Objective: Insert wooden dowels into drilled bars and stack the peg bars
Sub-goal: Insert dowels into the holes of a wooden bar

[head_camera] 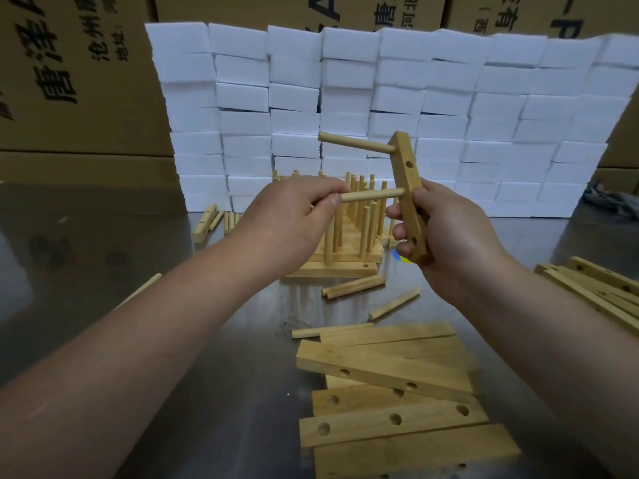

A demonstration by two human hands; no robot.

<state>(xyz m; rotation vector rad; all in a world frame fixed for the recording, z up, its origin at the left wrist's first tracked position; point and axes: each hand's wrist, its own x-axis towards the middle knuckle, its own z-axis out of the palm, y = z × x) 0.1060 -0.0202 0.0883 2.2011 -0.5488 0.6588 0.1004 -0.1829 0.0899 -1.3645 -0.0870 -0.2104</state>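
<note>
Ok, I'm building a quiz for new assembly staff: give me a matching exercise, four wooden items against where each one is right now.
Items
1. half-pegged bar
2. lower dowel
3. peg bar stack
4. loose drilled bars

Places
A. lying flat on the table, nearest the camera
B. pinched in the left hand
C. gripped in the right hand
D. standing on the table behind both hands, pegs up

Pairs: 1-C, 2-B, 3-D, 4-A
</note>
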